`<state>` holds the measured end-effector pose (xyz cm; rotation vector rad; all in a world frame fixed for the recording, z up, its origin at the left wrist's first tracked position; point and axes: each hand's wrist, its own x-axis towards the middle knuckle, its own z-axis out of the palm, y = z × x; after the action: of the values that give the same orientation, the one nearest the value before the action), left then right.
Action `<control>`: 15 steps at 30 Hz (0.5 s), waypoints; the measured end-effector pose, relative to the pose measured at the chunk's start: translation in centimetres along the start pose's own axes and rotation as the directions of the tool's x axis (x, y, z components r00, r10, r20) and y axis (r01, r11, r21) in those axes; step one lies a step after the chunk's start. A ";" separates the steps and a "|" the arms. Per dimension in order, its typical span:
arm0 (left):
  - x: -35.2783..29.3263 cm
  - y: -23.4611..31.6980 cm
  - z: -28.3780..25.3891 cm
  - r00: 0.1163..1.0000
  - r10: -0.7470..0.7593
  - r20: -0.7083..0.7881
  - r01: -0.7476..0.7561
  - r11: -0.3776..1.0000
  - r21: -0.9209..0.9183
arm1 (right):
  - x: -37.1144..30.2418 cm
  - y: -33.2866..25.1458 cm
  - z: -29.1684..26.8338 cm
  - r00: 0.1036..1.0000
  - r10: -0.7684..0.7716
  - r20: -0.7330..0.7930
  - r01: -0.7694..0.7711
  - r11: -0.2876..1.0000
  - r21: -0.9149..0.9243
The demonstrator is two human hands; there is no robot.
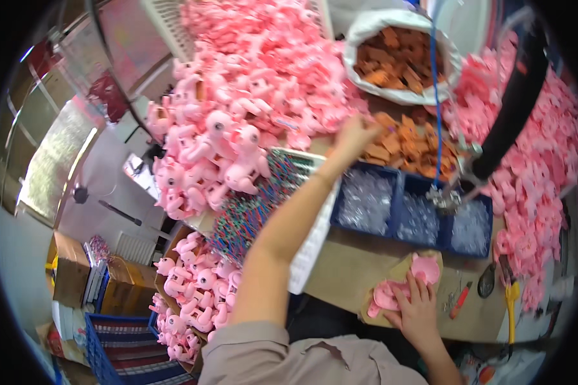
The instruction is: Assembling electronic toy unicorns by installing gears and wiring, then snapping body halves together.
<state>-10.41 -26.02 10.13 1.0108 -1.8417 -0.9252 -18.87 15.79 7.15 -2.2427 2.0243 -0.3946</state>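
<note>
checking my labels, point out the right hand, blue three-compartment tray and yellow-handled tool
Right hand (419, 313): head view, back of the hand.
Blue three-compartment tray (397, 204): head view, divider between left and middle compartments.
Yellow-handled tool (512, 311): head view, its yellow handle.

Two pink molded pieces at the near edge, loose orange-brown parts farther off.
The left pink piece (385, 296), rounded and glossy, lies partly under the right hand (419, 311); the right one (425, 266), a shallow hollow shell, lies just beyond its fingertips. The small, flat-looking orange-brown parts (410, 146) are heaped loosely, just right of the left hand (358, 133).
</note>
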 end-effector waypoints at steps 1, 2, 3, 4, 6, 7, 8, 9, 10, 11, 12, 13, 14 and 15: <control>-1.4 -0.1 -2.1 0.988 -0.143 0.056 0.145 0.989 -0.033 | 0.4 -0.4 -0.7 0.998 0.025 0.056 -0.027 0.999 0.032; -3.8 0.6 -3.9 0.971 -0.165 0.174 0.192 0.969 -0.158 | 0.2 0.0 -1.2 0.999 0.007 0.046 -0.009 0.998 0.057; -8.0 5.8 -4.5 0.918 -0.254 0.305 0.335 0.907 -0.254 | -0.3 1.0 -1.8 0.999 0.029 0.021 -0.030 0.995 0.095; -11.1 5.0 -6.5 0.892 -0.246 0.379 0.390 0.841 -0.374 | 0.0 0.8 -3.2 0.998 0.008 -0.069 0.005 0.981 0.192; -17.5 7.4 -8.2 0.769 -0.329 0.548 0.579 0.721 -0.380 | 0.5 1.1 -5.3 0.969 0.022 -0.245 0.063 0.940 0.336; -20.3 8.3 -8.6 0.703 -0.377 0.602 0.653 0.678 -0.338 | 1.1 0.7 -6.1 0.976 0.080 -0.205 0.028 0.879 0.476; -22.7 8.9 -8.1 0.657 -0.390 0.645 0.695 0.645 -0.318 | 2.0 0.4 -6.8 0.965 0.094 -0.246 0.070 0.809 0.584; -24.4 9.4 -7.4 0.618 -0.396 0.679 0.727 0.616 -0.303 | 3.0 -0.1 -7.5 0.963 0.090 -0.253 0.074 0.816 0.574; -25.3 9.7 -6.2 0.578 -0.401 0.711 0.759 0.583 -0.289 | 3.6 0.1 -7.1 0.955 0.060 -0.289 0.110 0.836 0.537; -25.9 10.0 -5.5 0.507 -0.415 0.755 0.796 0.562 -0.226 | 4.5 0.7 -6.6 0.967 -0.066 -0.247 0.192 0.826 0.531; -26.0 10.1 -5.1 0.445 -0.419 0.792 0.817 0.552 -0.167 | 4.5 1.4 -5.9 0.975 -0.089 -0.204 0.194 0.788 0.585; -25.7 9.9 -4.8 0.429 -0.420 0.800 0.826 0.541 -0.159 | 4.2 1.8 -5.3 0.980 -0.114 -0.163 0.193 0.748 0.635; -25.0 9.5 -4.5 0.352 -0.389 0.851 0.821 0.564 -0.082 | 3.6 1.8 -5.5 0.983 -0.102 -0.151 0.176 0.750 0.638; -24.5 8.9 -4.2 0.275 -0.367 0.889 0.812 0.584 -0.010 | 3.3 1.8 -5.7 0.974 -0.150 -0.169 0.222 0.781 0.583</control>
<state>-0.86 -1.50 12.03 1.0534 -1.6524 -2.6330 -21.80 12.88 12.64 -2.0286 1.4184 -1.0410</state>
